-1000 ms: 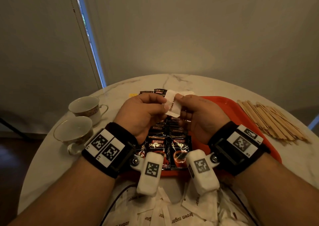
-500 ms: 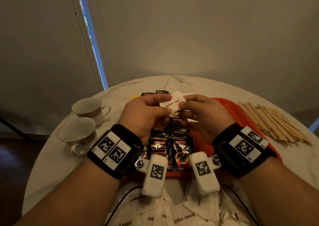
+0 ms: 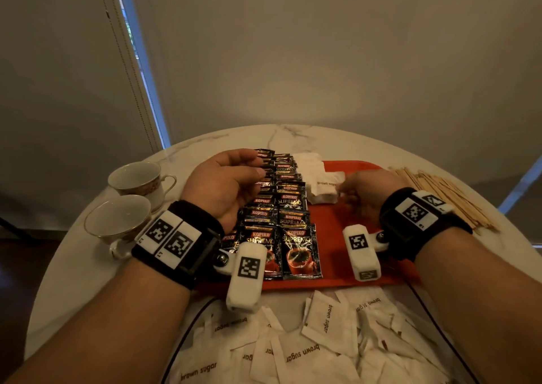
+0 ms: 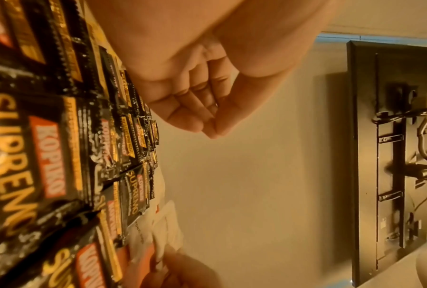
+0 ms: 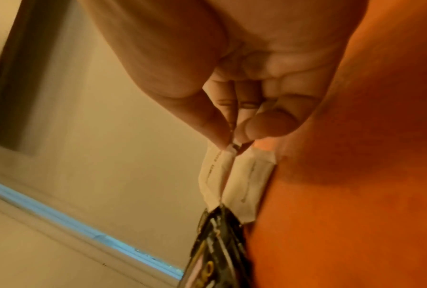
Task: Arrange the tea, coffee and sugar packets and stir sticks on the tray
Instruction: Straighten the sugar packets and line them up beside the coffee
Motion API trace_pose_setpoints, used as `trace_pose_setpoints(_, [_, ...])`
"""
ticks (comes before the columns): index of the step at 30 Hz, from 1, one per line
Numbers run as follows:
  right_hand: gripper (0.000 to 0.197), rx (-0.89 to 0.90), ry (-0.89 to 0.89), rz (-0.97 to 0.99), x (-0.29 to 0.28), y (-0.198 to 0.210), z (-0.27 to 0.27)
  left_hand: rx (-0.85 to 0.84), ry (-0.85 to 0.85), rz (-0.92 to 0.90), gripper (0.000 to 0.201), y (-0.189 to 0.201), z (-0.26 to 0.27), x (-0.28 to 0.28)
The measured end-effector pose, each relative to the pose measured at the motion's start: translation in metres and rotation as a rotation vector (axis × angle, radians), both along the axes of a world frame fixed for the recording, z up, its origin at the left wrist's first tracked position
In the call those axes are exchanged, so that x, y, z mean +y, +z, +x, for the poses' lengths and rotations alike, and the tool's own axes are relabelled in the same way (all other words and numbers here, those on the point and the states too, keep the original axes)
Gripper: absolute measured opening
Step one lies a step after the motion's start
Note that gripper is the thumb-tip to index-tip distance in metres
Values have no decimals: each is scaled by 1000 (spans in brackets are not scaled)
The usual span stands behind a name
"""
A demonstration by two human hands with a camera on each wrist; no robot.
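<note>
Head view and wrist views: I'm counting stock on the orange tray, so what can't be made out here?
- Glossy black coffee sachets: head view, the left hand covers part of the left column; no count.
- White brown-sugar packets: overlapped on the orange plastic tray; number unclear.
- Right hand: head view hides its fingertips; the right wrist view is blurred.
- Tea packets: none identifiable.

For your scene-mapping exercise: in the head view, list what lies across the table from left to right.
Cups → left hand → coffee packets → sugar packet → right hand → stir sticks.
</note>
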State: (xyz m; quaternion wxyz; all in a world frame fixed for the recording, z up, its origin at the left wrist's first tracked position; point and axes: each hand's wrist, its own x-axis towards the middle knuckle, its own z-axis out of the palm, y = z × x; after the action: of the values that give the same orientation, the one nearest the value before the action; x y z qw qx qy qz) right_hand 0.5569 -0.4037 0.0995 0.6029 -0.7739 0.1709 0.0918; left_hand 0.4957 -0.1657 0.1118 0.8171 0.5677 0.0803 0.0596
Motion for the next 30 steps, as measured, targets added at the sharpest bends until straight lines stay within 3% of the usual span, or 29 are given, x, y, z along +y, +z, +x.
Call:
trace_pose_setpoints(14, [15,123,65,-201,-1,0,2,28,-4,-10,31,0,3,3])
trace_pose_setpoints(21, [8,-59,16,-29,7,4,-13,25,-1,-21,32,1,3,4])
trace_pose_setpoints(26, [13,31,122,-9,21,9,-19,43,-2,-6,32,-1,3,3])
trace_pose_setpoints(30, [11,-97,-13,108,15,12,-11,38,5,-4,32,0,4,5])
